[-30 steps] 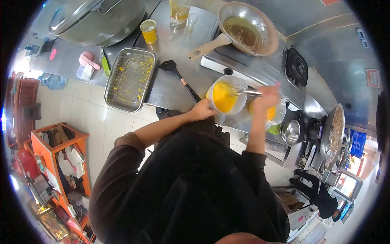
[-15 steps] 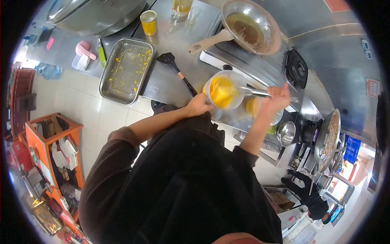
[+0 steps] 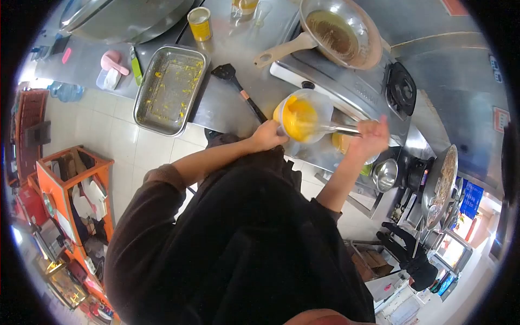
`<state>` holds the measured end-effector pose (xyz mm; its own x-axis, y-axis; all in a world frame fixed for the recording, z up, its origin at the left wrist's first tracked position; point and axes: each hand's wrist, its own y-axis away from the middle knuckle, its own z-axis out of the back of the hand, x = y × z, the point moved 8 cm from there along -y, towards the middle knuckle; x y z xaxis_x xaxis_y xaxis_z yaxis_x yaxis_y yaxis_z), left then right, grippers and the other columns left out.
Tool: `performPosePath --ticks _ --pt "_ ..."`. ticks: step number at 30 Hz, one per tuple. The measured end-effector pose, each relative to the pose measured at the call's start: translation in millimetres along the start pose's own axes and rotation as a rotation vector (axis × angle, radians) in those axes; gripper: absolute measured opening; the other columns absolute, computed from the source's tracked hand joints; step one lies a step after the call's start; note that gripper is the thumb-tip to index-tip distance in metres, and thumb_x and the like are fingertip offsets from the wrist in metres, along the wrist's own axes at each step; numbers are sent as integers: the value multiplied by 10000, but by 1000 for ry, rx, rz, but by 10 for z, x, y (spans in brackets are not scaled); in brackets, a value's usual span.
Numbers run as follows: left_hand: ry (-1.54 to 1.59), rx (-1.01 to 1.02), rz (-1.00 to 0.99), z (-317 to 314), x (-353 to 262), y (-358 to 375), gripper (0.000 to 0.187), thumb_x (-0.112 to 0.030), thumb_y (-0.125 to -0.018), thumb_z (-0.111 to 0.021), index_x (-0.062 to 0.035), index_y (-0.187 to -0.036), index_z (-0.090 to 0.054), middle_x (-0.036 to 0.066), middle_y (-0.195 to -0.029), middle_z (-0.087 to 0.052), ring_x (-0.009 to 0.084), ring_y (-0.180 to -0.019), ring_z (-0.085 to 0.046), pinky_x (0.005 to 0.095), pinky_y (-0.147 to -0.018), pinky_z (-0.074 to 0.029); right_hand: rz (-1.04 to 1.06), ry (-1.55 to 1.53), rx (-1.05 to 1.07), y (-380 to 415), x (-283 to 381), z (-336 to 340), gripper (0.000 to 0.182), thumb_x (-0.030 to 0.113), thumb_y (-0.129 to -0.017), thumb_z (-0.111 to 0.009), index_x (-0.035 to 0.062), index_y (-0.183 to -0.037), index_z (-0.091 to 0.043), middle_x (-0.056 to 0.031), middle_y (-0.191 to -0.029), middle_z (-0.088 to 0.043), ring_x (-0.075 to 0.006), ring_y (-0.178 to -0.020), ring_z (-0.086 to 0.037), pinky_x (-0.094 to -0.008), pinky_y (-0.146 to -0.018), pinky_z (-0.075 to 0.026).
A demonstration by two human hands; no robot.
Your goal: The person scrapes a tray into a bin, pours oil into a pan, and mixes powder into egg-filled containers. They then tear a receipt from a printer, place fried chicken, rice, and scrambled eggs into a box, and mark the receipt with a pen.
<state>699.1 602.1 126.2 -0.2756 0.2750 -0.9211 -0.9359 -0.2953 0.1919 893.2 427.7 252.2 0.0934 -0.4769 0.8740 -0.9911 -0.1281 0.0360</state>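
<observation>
My left hand (image 3: 268,135) grips the rim of a translucent plastic bowl (image 3: 320,108), which is tilted at the counter's front edge. Bright yellow mixture (image 3: 298,118) lies inside it. In my right hand (image 3: 374,135) is the metal handle of a whisk (image 3: 344,130); its wire end reaches into the mixture and is blurred. A black spatula (image 3: 238,88) lies on the counter left of the bowl. Partly behind my right forearm, another container (image 3: 341,142) holds something yellow-orange.
A wire-lined metal tray (image 3: 169,89) with yellow bits overhangs the counter. Beyond are a yellow can (image 3: 200,24), a frying pan (image 3: 338,32) with oil on a stove (image 3: 346,86), and a steel bowl (image 3: 385,175). A person (image 3: 409,254) in dark clothes is at the lower right.
The whisk and the yellow mixture have shifted inside the bowl, and my right hand has moved slightly down. The whole view has shifted a little; my left hand still holds the bowl.
</observation>
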Motion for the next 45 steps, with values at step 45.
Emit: performPosePath --ticks 45 --pt "176 212 -113 126 -213 95 459 -295 -718 -714 -67 -1109 -636 148 -1052 -665 279 -979 -632 387 -864 -478 290 416 -129 692 -103 51 194 185 -944 -457 52 -838 -551 -85 -756 -583 -187 -640 -537 -315 -620 -468"
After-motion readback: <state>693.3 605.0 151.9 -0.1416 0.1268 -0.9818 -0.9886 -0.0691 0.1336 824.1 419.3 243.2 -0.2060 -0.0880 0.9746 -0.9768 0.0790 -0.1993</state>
